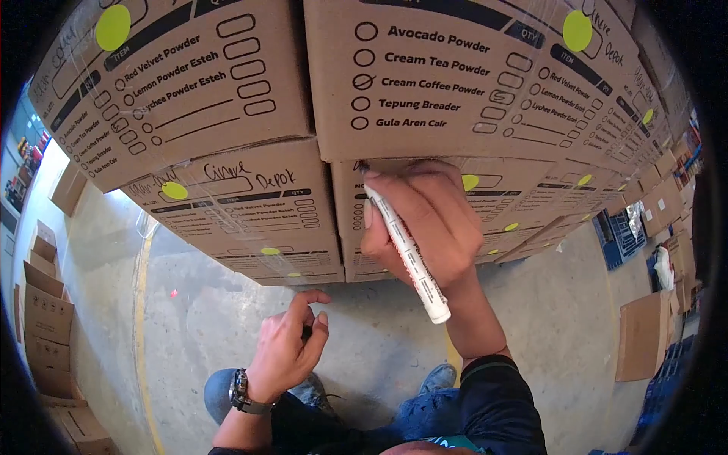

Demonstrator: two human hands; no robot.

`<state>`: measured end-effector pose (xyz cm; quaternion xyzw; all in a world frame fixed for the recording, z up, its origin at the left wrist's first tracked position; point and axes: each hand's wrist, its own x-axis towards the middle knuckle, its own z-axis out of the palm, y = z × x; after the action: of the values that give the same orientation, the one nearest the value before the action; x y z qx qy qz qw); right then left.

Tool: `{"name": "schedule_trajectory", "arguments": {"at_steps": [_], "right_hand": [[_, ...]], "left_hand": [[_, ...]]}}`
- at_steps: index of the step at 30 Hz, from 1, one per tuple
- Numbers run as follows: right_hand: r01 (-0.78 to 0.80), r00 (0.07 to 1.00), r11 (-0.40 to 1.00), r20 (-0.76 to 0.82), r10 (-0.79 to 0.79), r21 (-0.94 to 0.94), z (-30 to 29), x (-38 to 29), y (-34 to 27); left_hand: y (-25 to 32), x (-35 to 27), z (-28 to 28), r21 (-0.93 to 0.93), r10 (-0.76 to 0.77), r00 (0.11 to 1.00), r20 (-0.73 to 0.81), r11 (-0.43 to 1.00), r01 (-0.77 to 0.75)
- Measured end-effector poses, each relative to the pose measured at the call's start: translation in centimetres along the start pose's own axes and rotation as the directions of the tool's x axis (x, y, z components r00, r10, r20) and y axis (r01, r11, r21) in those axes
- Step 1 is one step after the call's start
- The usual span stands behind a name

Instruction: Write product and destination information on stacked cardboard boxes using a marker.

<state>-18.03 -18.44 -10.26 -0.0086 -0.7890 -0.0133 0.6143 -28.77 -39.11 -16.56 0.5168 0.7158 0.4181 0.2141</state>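
Observation:
My right hand point(426, 222) grips a white permanent marker point(406, 256) between thumb and fingers. Its dark tip meets the upper left part of a cardboard box point(355, 261) in the lower row, where a short dark stroke shows. The hand hides much of that box's printed panel. Lower and to the left, my left hand point(293, 344) hangs apart from the stack with its fingers curled. Something dark shows between thumb and fingers, but I cannot tell whether it is a small object or shadow. A watch point(240, 392) circles the left wrist.
Cardboard boxes with printed checklists and yellow round stickers are stacked before me, including an upper right box point(426, 131) and a lower left box point(273, 176). Open cartons point(48, 318) line the left side. Blue pallets point(620, 239) and a cardboard piece point(642, 335) are on the right.

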Motion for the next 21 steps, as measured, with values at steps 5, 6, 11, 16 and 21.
{"name": "schedule_trajectory", "arguments": {"at_steps": [5, 6, 11, 16, 21], "right_hand": [[-0.026, 0.989, 1.0, 0.145, 0.025, 0.002, -0.6, 0.0, -0.5], [-0.036, 0.997, 0.999, 0.067, 0.034, 0.023, -0.4, -0.1, -0.4], [-0.03, 0.995, 1.0, 0.095, 0.031, -0.002, -0.8, 0.3, -0.7], [-0.022, 1.0, 1.0, 0.018, 0.022, 0.009, -0.6, 0.0, -0.2], [-0.023, 0.999, 1.0, 0.041, 0.023, 0.0, -1.3, -0.1, 0.2]], "left_hand": [[-0.4, -0.4, -0.7, 0.032, -0.032, 0.999, 0.006, 0.999, 0.031], [-0.3, -0.4, -0.7, 0.017, -0.032, 0.999, 0.003, 0.999, 0.032], [-0.2, -0.5, -1.1, 0.046, -0.012, 1.0, 0.027, 0.999, 0.011], [-0.1, -0.7, -0.8, 0.046, -0.004, 1.0, -0.004, 0.999, 0.005], [0.4, -0.7, -0.5, 0.038, -0.007, 1.0, -0.011, 0.999, 0.007]]}}
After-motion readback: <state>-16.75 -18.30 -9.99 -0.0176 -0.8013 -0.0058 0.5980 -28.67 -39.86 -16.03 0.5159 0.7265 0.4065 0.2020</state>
